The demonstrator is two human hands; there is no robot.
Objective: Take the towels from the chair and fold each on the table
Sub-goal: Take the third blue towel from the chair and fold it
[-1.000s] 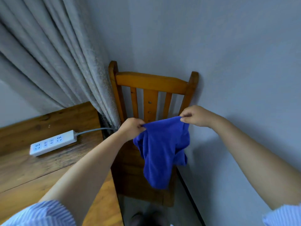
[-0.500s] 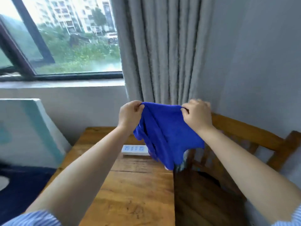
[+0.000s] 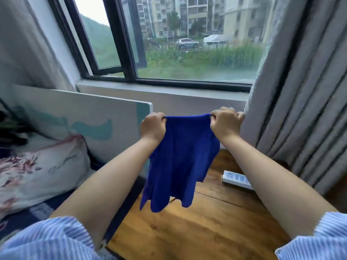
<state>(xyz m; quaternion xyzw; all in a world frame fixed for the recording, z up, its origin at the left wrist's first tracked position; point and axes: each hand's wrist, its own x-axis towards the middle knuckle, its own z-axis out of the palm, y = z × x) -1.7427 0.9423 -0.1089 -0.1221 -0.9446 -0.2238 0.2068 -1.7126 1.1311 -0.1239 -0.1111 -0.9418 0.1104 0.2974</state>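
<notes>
Over the wooden surface (image 3: 216, 228) now, carrying step nearly done, folding not yet begun. Blue towel (image 3: 180, 162) hanging in the air, stretched by its top edge between the hands, lower hem dangling just above the wood. Next: lowering and spreading flat, probably. Left hand (image 3: 153, 127) and right hand (image 3: 225, 124) curled tight, each pinching a top corner.

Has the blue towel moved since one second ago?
Yes. The blue towel, then hanging over the chair seat, now hangs over the wooden table, left of the power strip.
</notes>
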